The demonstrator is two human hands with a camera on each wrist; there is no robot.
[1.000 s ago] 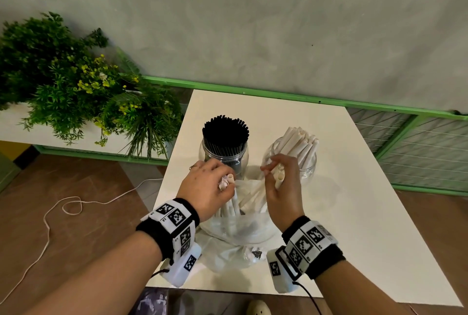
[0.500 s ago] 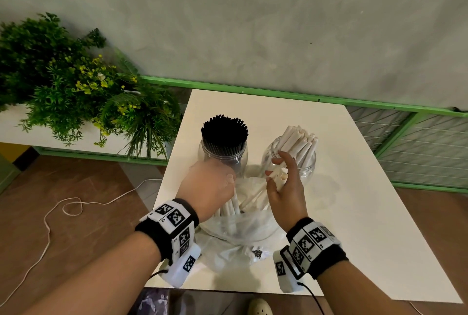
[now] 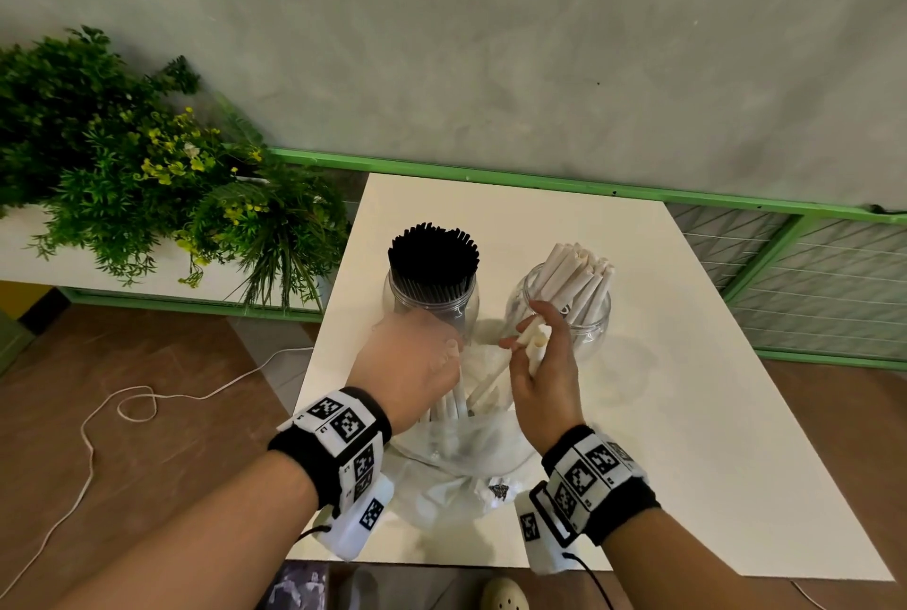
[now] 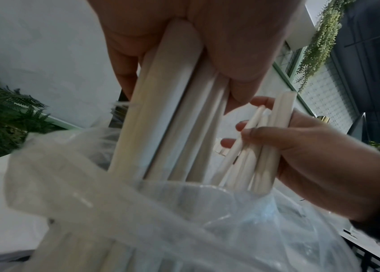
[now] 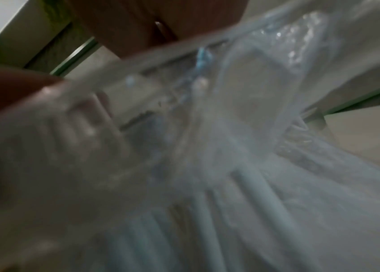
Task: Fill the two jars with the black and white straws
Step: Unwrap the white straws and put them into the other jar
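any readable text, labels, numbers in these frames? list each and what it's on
No words can be read.
Left wristband: black-and-white square code patterns, with tiny characters beside them too small to read.
Right wristband: the same, unreadable.
Plastic bag: a small dark printed mark, too blurred to read.
Both jars: no label visible.

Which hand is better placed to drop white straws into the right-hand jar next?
Right. The right hand already grips a few white straws, just in front of the jar of white straws. The left hand holds the bundle over the plastic bag.
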